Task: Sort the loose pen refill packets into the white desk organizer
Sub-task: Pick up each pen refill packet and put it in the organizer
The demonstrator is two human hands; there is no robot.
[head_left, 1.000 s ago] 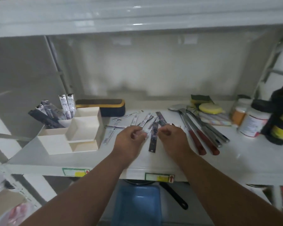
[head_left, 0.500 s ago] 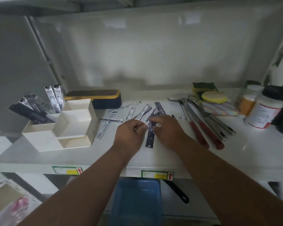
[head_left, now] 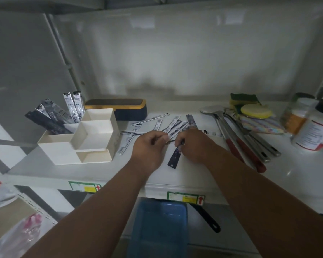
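I am observing both hands working over the scatter of loose refill packets (head_left: pixel 158 125) lying on the white shelf (head_left: pixel 296 170), just right of the white desk organizer (head_left: pixel 78 146). The left hand (head_left: pixel 147 146) is curling its fingers inward, and a thin dark item is running from its fingertips across to the right hand (head_left: pixel 193 144), which is also curling and appears to be pinching the other end; I judge this to be one slim packet being lifted by both ends, though it is too small to confirm. A dark packet (head_left: pixel 175 158) is lying flat between the hands, its near end pointing toward the shelf edge. The organizer's rear left compartment is already holding several packets (head_left: pixel 71 112) standing tilted, presumably because they are taller than its walls and are leaning on the rim; the centre and front compartments are showing nothing inside. I am judging the sorting as partly done, with many packets still loose. The packets are overlapping one another, which likely explains the two-handed separation. Spatulas (head_left: pixel 237 135) with red handles and jars (head_left: pixel 313 125) are sitting to the right, apart from the working area, and a dark case with a yellow rim (head_left: pixel 119 108) is resting behind the organizer.
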